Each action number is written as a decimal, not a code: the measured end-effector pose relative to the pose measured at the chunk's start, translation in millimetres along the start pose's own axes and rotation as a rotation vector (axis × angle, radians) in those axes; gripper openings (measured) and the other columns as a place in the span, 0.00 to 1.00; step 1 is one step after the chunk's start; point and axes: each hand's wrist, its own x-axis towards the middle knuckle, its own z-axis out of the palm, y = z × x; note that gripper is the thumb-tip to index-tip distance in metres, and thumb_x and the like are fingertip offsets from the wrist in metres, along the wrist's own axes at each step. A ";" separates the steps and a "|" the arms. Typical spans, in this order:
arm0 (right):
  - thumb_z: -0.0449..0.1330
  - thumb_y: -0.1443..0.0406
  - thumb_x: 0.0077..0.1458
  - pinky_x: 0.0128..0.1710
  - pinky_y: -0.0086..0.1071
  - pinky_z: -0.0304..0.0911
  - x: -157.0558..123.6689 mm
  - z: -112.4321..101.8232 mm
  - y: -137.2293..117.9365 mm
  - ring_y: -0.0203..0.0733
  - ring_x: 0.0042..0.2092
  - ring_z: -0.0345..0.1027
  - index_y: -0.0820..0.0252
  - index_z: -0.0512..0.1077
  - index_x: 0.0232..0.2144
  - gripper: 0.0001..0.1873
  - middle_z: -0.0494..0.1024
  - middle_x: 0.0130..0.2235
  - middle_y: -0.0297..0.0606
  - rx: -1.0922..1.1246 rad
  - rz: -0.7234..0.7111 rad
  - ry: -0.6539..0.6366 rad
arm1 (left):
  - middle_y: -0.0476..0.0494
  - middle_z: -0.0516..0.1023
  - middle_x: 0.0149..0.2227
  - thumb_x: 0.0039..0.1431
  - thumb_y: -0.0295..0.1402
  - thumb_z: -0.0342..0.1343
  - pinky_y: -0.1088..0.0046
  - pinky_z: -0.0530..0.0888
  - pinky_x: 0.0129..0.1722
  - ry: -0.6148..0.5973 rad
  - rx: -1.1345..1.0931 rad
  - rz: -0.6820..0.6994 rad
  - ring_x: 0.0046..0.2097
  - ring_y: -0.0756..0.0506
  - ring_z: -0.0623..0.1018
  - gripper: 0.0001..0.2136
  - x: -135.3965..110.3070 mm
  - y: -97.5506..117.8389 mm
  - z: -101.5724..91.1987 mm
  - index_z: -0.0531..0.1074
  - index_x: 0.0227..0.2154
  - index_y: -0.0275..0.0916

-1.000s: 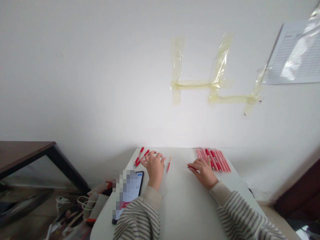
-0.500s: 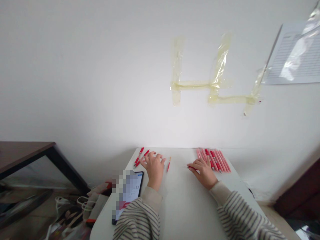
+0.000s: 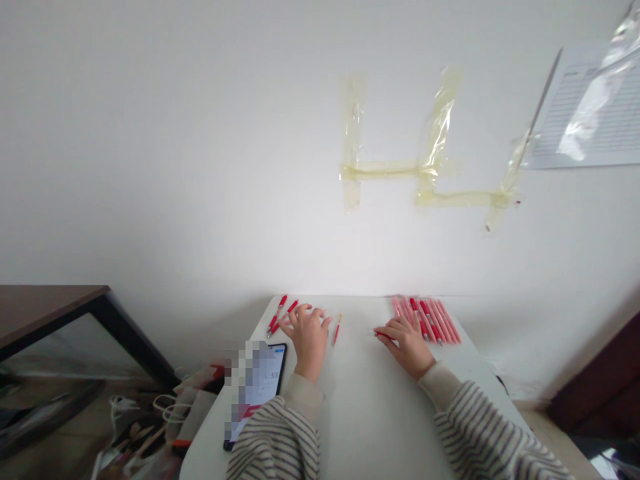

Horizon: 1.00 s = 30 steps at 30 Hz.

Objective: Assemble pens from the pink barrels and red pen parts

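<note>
Pen (image 3: 381,334) pinched low in my right grip (image 3: 407,343), left grip (image 3: 309,333) spread flat on the surface (image 3: 370,407); a level, light hold seems wisest.

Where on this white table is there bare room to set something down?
The widest bare patch lies on the table between the two striped sleeves, on the near side of the left hand and right hand. A smaller strip runs between the single pen and the row of pens. Crowded: the left edge, with the phone and loose red pens.
</note>
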 end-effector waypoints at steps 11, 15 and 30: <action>0.52 0.55 0.68 0.66 0.62 0.41 0.0 -0.1 0.5 0.46 0.46 0.71 0.45 0.78 0.45 0.15 0.81 0.38 0.36 0.033 0.017 -0.014 | 0.41 0.72 0.53 0.56 0.38 0.63 0.40 0.54 0.62 0.058 0.007 0.028 0.57 0.36 0.66 0.15 -0.2 5.6 -9.6 0.77 0.47 0.49; 0.52 0.55 0.68 0.66 0.64 0.37 0.6 -0.3 1.4 0.46 0.47 0.70 0.44 0.78 0.45 0.15 0.81 0.39 0.37 0.029 0.014 -0.017 | 0.43 0.72 0.54 0.56 0.37 0.63 0.46 0.56 0.64 0.030 -0.106 0.131 0.57 0.38 0.67 0.14 -3.5 13.0 -18.0 0.78 0.46 0.51; 0.55 0.57 0.67 0.65 0.58 0.47 0.3 0.7 -0.3 0.45 0.47 0.71 0.43 0.77 0.47 0.12 0.81 0.38 0.35 0.066 -0.052 -0.059 | 0.44 0.73 0.51 0.51 0.35 0.68 0.36 0.55 0.64 -0.183 -0.282 0.390 0.56 0.38 0.67 0.08 -37.4 39.2 -14.5 0.82 0.36 0.49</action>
